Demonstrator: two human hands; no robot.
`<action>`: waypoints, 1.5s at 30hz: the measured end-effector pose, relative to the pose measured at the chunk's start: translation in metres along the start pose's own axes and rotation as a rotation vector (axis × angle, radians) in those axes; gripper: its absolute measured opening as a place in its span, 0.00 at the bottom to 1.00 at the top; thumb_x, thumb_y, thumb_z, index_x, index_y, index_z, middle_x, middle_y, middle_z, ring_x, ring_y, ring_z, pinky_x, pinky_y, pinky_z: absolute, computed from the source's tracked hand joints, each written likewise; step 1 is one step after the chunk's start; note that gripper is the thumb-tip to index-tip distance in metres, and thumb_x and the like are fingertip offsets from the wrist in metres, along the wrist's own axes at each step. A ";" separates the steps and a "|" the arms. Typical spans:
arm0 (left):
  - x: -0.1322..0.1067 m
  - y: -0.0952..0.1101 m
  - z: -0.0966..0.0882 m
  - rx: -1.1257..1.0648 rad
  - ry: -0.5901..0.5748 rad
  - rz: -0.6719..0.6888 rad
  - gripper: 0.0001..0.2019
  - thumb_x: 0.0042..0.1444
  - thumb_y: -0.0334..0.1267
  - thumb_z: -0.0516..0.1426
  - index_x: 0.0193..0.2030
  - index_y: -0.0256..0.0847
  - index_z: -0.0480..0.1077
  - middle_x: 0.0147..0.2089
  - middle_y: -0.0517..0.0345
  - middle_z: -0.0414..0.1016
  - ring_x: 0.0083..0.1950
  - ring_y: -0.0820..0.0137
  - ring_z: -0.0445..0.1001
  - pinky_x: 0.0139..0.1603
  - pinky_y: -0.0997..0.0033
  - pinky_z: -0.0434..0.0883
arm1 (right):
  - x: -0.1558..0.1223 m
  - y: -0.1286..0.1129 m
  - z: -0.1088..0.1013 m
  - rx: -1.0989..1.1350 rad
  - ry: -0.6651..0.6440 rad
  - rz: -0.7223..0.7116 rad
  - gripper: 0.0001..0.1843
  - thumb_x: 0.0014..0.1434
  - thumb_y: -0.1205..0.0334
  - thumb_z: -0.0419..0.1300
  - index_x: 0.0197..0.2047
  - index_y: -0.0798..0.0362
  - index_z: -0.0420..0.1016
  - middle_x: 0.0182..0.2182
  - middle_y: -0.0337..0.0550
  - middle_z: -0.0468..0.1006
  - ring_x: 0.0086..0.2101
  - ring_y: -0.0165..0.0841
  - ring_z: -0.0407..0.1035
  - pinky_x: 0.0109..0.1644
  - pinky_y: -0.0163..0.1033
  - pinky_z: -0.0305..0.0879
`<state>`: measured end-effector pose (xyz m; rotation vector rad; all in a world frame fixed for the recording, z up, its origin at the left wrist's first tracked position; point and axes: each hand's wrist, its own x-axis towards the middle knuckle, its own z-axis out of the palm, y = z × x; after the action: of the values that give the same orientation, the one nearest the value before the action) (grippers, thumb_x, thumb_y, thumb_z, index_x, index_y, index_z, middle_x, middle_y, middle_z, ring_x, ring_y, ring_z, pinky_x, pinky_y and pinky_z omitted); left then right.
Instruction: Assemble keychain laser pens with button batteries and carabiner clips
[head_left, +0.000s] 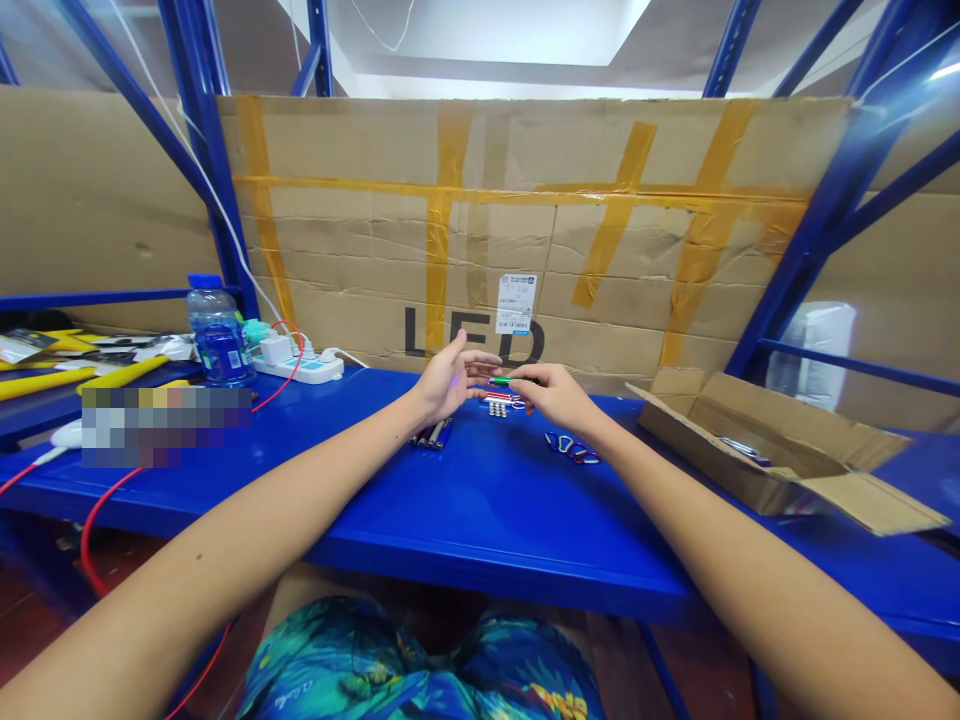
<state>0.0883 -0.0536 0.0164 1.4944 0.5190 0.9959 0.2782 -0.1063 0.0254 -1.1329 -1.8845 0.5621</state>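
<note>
Forearms (255,500) are stretched over the blue table (487,530), where a carton (697,450) is set at right. The left hand (444,384) is held open; by the right hand (559,398), a green tube (501,381) is pinched near the left.

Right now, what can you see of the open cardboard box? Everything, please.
The cardboard box is plain brown, long and shallow, resting open side up on the blue table, to the right of the right hand and apart from it. Its flaps are spread open, one jutting out at the near right end. Slim, shiny items lie inside, too small to make out.
</note>
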 end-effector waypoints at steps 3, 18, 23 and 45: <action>-0.001 0.000 0.002 -0.017 0.013 -0.003 0.39 0.56 0.71 0.43 0.45 0.36 0.75 0.49 0.41 0.77 0.55 0.52 0.72 0.47 0.58 0.70 | 0.000 0.001 0.000 -0.007 -0.004 0.005 0.13 0.55 0.59 0.57 0.36 0.58 0.79 0.17 0.37 0.69 0.19 0.30 0.64 0.28 0.37 0.61; 0.001 0.000 0.002 -0.154 -0.006 -0.026 0.33 0.58 0.66 0.47 0.39 0.35 0.76 0.40 0.44 0.77 0.50 0.57 0.72 0.44 0.63 0.68 | 0.000 0.006 0.003 -0.029 -0.022 -0.012 0.14 0.56 0.58 0.56 0.38 0.58 0.79 0.21 0.38 0.71 0.21 0.30 0.64 0.26 0.37 0.62; 0.001 -0.001 0.001 -0.139 -0.006 -0.025 0.33 0.57 0.67 0.48 0.39 0.36 0.76 0.41 0.43 0.77 0.51 0.55 0.71 0.45 0.61 0.68 | 0.000 0.006 0.004 -0.080 -0.011 -0.039 0.14 0.56 0.58 0.55 0.37 0.58 0.79 0.22 0.39 0.72 0.22 0.30 0.65 0.27 0.37 0.62; 0.002 -0.002 0.000 -0.142 -0.017 -0.022 0.32 0.57 0.67 0.48 0.38 0.37 0.76 0.40 0.47 0.78 0.46 0.59 0.72 0.44 0.62 0.68 | -0.004 -0.005 0.002 -0.053 0.103 -0.067 0.15 0.52 0.55 0.56 0.30 0.57 0.77 0.18 0.37 0.69 0.22 0.30 0.61 0.29 0.37 0.58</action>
<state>0.0899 -0.0521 0.0154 1.3666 0.4426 0.9815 0.2748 -0.1119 0.0264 -1.1074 -1.8505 0.4104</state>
